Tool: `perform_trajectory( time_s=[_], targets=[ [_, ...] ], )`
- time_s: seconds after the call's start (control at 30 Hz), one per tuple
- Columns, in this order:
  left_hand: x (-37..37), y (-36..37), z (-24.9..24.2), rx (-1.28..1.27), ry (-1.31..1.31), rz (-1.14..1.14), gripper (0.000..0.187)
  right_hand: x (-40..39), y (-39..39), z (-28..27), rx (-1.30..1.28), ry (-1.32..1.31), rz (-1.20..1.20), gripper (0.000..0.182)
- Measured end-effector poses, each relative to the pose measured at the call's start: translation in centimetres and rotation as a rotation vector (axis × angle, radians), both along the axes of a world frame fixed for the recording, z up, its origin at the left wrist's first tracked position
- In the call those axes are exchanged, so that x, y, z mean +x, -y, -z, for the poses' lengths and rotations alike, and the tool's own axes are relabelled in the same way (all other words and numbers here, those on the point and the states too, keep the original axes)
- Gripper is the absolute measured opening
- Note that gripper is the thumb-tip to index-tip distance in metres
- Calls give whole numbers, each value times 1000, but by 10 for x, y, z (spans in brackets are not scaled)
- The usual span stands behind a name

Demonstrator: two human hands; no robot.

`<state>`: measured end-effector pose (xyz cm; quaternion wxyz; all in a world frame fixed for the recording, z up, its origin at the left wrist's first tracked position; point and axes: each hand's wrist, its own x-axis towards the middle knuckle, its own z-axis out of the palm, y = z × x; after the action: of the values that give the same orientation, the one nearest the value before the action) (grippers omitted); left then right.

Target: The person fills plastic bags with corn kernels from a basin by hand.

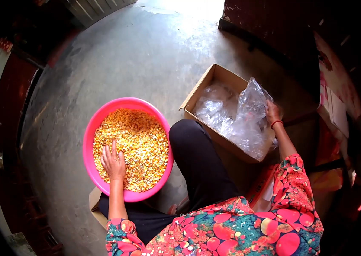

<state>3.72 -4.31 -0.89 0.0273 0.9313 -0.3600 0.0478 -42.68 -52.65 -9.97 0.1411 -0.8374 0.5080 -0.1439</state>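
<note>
A pink basin (88, 147) full of yellow corn kernels (146, 147) stands at the left, beside my knee. My left hand (113, 163) rests on the kernels near the basin's left side, palm down with its fingers apart. To the right is an open cardboard box (197, 88) with crumpled clear plastic bags (218, 106) inside. My right hand (273, 113), with a red band at the wrist, is closed on a clear plastic bag (252, 100) at the box's right side. Part of that bag stands up above the box.
Grey concrete floor (146, 55) lies beyond the basin and box. Dark furniture (265, 25) stands at the upper right, with printed cartons (336, 106) at the far right. A cardboard piece (96, 200) shows under the basin's lower left.
</note>
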Motion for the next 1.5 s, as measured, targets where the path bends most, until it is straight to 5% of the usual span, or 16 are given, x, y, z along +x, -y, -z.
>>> perform_trajectory(
  time_s=[0.13,0.2,0.5,0.73,0.93,1.0,1.13,1.27,1.3,1.43,1.5],
  targets=[
    [3,-3,1,-27,-41,2,53,4,2,-32,-77,3,-8,27],
    [3,-3,1,-20,-75,0,53,7,7,-44,-321,228,-60,35],
    [2,-7,-2,-128,-178,13,53,44,13,-70,-220,443,28,32],
    [-6,-3,-13,-312,-20,-33,51,78,20,-116,-175,328,-53,26],
    [-13,6,-21,-539,-28,26,53,167,-27,-199,46,673,-273,43],
    [-19,10,-33,-606,-94,43,56,205,-66,-240,105,759,-321,45],
    [-33,20,-62,-819,-296,114,65,264,-143,-313,-242,756,-682,40],
    [-56,33,-98,-1190,-1058,139,99,310,-218,-358,-278,794,-833,33],
    [-57,34,-102,-1175,-1011,220,106,319,-232,-360,-227,819,-877,34],
    [-58,31,-122,-1447,-1280,167,97,346,-281,-349,-139,827,-1013,34],
    [-50,25,-125,-1618,-1239,-71,71,350,-296,-338,-96,782,-1054,31]
  ],
)
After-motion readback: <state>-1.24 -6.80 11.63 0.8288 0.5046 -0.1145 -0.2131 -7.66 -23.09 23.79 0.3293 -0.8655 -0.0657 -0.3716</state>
